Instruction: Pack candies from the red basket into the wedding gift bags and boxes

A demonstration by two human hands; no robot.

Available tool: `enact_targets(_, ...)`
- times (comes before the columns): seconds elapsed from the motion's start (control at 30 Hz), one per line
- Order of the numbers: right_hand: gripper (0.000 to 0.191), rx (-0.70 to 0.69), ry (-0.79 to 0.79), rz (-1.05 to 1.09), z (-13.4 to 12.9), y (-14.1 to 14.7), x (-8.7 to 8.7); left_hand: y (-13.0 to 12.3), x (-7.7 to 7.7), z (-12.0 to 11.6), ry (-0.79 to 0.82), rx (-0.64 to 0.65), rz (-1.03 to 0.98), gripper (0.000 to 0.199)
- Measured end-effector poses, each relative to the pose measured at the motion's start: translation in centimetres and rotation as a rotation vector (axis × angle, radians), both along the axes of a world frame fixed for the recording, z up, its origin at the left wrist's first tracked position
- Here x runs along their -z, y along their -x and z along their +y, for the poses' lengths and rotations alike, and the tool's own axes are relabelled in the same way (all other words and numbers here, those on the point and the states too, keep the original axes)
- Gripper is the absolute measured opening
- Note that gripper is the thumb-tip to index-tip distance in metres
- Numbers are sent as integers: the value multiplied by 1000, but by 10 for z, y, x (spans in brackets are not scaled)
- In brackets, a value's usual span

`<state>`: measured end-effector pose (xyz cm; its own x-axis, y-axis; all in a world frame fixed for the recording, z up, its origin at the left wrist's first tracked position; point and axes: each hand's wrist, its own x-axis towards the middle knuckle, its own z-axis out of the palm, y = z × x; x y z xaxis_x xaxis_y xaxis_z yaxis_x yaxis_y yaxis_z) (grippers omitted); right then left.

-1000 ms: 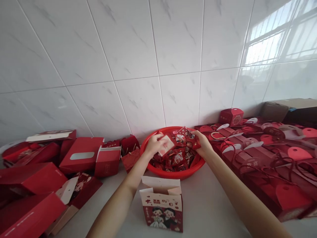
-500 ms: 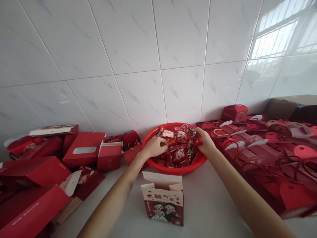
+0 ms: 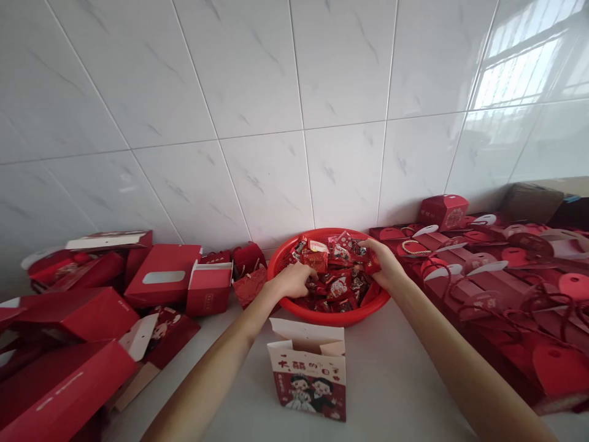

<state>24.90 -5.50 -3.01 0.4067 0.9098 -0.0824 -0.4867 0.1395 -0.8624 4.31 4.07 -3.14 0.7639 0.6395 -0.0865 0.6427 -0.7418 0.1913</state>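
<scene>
A red plastic basket [image 3: 332, 318] stands against the wall, heaped with red-wrapped candies [image 3: 339, 287]. Over its left side my left hand [image 3: 297, 280] is in the pile, fingers curled down among the wrappers; what they pinch is hidden. At the right rim my right hand [image 3: 384, 263] is closed around a red candy packet [image 3: 370, 261], partly covered by the fingers. In front of the basket, between my forearms, an open paper gift box [image 3: 310, 390] stands upright, its top flaps raised and a cartoon wedding couple printed on the front.
Several red boxes [image 3: 161, 276] lie piled at the left, some open. A small red pouch [image 3: 248, 258] sits left of the basket. Rows of red gift boxes with cord handles [image 3: 483, 294] fill the right side. A tiled wall [image 3: 257, 73] closes off the back.
My left hand has moved lower and slightly right, its fingers deeper among the candies. My right hand stays at the right rim with its packet. The whole view has shifted slightly.
</scene>
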Motion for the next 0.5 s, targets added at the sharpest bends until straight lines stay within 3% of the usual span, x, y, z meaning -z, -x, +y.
enact_targets(0.07,8,-13,-13,-6,0,-1,1,1,1,0,2,0,-93,46)
enact_targets(0.3,7,-11,-16,0,-2,3,-3,6,3,10,101,-110,-696,37)
enact_targets(0.5,6,-3,-14,-12,-5,6,-5,8,7,16,205,-167,-945,27)
